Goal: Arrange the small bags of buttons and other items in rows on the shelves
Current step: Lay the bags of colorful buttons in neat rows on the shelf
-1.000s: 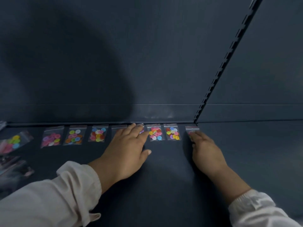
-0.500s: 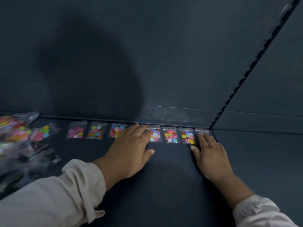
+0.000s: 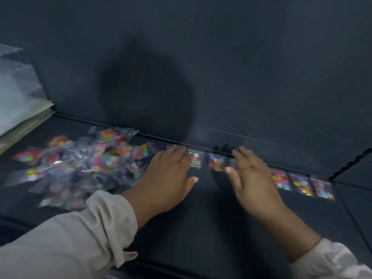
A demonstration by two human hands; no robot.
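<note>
Cloth of a pale left sleeve (image 3: 70, 238) fills the seven o'clock corner, and a right sleeve (image 3: 330, 262) shows at five o'clock. Both arms reach over the dark shelf (image 3: 201, 244).

The left hand (image 3: 167, 178) lies palm down on the shelf. Its fingers (image 3: 177, 154) are straight and released, grasping nothing, with their tips on the row of small bags (image 3: 216, 163). The right hand (image 3: 253, 178), at three o'clock of the left, is blurred. Its fingers (image 3: 245, 156) are spread and released over the same row. Whether they touch a bag cannot be told.

Two clear bags of mixed coloured buttons show between the hands, and the edges of others are partly covered by them. At three o'clock of the right hand, three more button bags (image 3: 302, 184) lie side by side, just apart from each other, close to the back panel (image 3: 221, 57).

At nine o'clock of the left hand sits a loose pile of bags (image 3: 80, 164), also holding coloured buttons, overlapping and too blurred to count. Farther off, at ten o'clock, one pale stack in plastic wrap (image 3: 20, 109) rests on the shelf.
</note>
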